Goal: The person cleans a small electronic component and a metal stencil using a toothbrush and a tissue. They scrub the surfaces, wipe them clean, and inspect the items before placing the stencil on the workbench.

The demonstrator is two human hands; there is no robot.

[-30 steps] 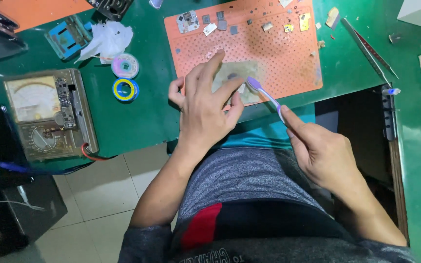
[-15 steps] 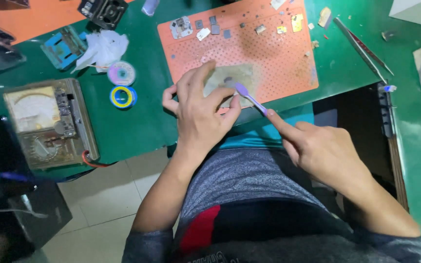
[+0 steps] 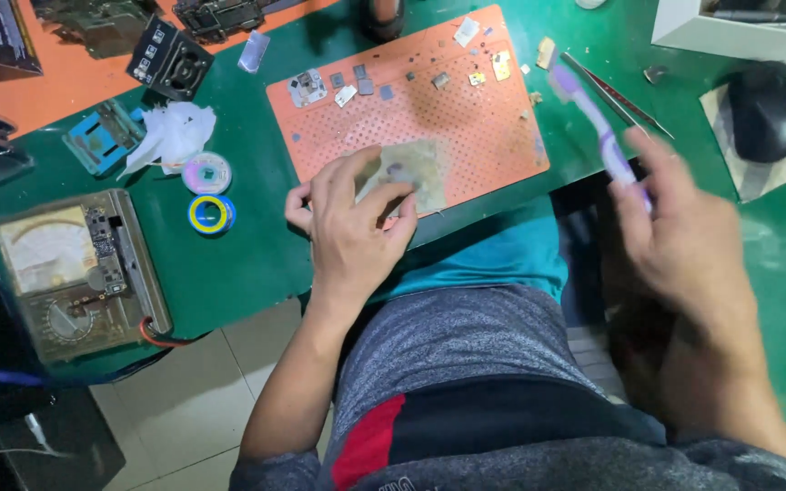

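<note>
Clearly the cleaning is partway through: the left hand point(image 3: 354, 227) presses its fingers flat on a small pale, smudged plate point(image 3: 411, 173) at the near edge of the orange perforated mat point(image 3: 466, 127), pinning rather than gripping it. The right hand point(image 3: 684, 245), blurred, is curled closed around a purple toothbrush point(image 3: 593, 123) lifted off to the right of the mat. Loose chips lie at the mat's far edge on the green tabletop point(image 3: 256, 255); judging by that, more brushing remains.
</note>
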